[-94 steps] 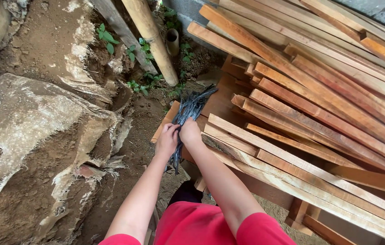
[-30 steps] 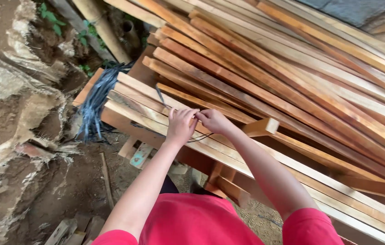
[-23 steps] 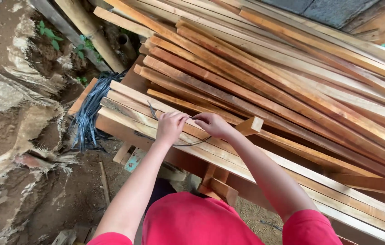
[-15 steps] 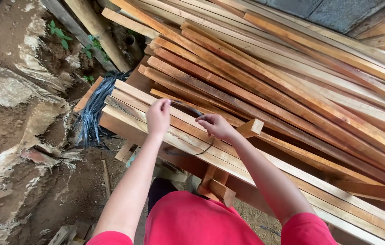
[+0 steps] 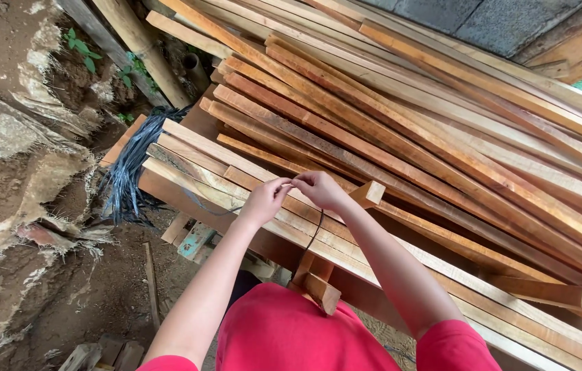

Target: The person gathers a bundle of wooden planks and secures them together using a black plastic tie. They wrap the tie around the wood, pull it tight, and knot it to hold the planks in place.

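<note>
My left hand point(image 5: 263, 200) and my right hand point(image 5: 318, 188) meet fingertip to fingertip above the near edge of a stack of long wooden slats point(image 5: 401, 137). Both pinch one thin dark strand point(image 5: 315, 230), which hangs down in a loop below my right hand. A bundle of the same dark blue-black strands point(image 5: 126, 172) lies draped over the left end of the slats, well to the left of my left hand.
A short wooden block point(image 5: 368, 193) sticks up from the slats just right of my right hand. Rock and bare earth point(image 5: 23, 178) fill the left side. Round poles point(image 5: 136, 41) lean at the upper left. Wood scraps point(image 5: 195, 237) lie under the stack.
My hands left the strand bundle and came to the front of the slats with one strand. In the last half second my left hand dropped back to meet the right.
</note>
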